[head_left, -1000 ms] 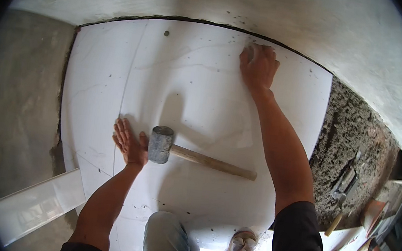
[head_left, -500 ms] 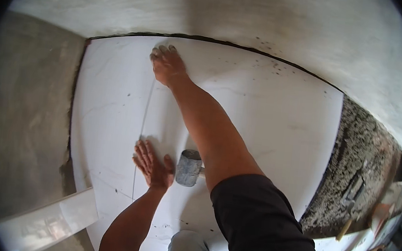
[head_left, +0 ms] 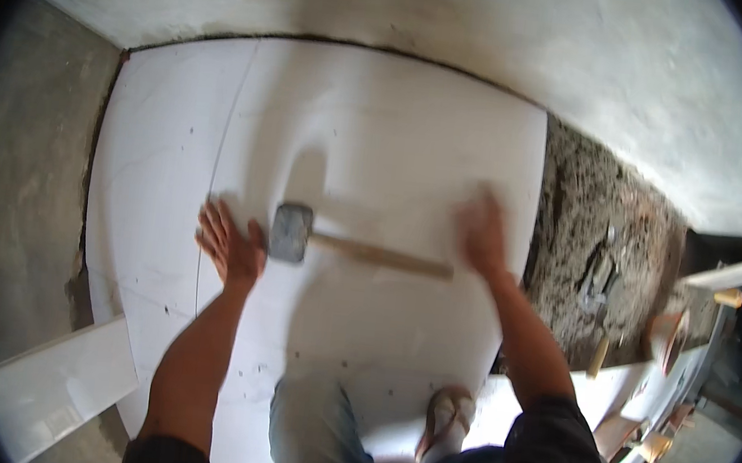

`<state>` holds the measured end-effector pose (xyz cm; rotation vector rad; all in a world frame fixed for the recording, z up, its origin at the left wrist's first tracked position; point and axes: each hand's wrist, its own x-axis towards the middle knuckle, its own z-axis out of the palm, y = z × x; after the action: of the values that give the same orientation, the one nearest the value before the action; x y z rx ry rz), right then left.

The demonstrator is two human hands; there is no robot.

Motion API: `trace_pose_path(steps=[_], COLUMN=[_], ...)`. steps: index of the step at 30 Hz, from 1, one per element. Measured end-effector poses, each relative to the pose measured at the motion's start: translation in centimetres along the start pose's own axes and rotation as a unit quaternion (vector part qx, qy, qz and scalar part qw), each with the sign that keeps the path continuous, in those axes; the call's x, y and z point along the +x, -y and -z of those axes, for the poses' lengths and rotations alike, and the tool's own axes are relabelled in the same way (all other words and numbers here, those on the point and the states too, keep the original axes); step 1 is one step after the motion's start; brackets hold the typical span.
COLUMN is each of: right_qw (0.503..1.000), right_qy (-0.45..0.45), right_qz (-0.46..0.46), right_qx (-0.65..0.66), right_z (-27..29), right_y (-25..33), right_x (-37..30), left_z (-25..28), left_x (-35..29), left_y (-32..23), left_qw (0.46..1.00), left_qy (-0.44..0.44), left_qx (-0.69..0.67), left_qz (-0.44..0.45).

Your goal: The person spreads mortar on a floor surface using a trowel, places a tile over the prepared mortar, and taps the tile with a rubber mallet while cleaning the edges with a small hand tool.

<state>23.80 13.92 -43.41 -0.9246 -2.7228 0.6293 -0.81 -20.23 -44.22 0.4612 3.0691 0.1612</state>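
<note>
My left hand [head_left: 232,244] lies flat on large white floor tiles, fingers spread, across the thin joint between two of them. Just to its right, a mallet [head_left: 291,232] with a dark grey block head lies on the wider white tile [head_left: 398,144]. The mallet's wooden handle [head_left: 378,252] points right. Beyond the handle's end, my right hand [head_left: 484,232] is over the same tile, near its right edge. Motion smears its fingers, so their pose is unclear. It appears apart from the handle.
Rough grey mortar [head_left: 573,199] borders the tile on the right, with a trowel [head_left: 601,278] lying on it. Bare plastered walls rise at the back and left. A white tile strip [head_left: 56,388] lies at lower left. My sandalled foot [head_left: 446,425] rests on the tile.
My right hand has left the far end of the tile joint and swung right and nearer, uncovering the mallet's handle. My left hand stays flat on the joint. The whole view has shifted.
</note>
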Motion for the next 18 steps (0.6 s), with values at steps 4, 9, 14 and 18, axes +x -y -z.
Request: trace_pose_path(steps=[4, 9, 14, 18], right_qw=[0.970, 0.973, 0.916, 0.881], right_qy=[0.216, 0.221, 0.093, 0.087], right_qz=[0.101, -0.020, -0.126, -0.282], right_qx=[-0.043, 0.067, 0.368, 0.369], right_z=[-2.3, -0.2, 9.3, 11.0], right_y=[13.5, 13.8, 8.1, 5.7], right_x=[-7.1, -9.0, -8.1, -8.0], left_z=[-0.3, 0.1, -0.1, 0.3], left_x=[-1.0, -7.7, -12.8, -13.3], left_y=[0.9, 7.8, 11.8, 10.8], left_qw=[0.999, 0.999, 1.000, 0.999], left_qy=[0.027, 0.001, 0.006, 0.020], left_qx=[0.013, 0.039, 0.026, 0.016], left_qz=[0.024, -0.007, -0.008, 0.031])
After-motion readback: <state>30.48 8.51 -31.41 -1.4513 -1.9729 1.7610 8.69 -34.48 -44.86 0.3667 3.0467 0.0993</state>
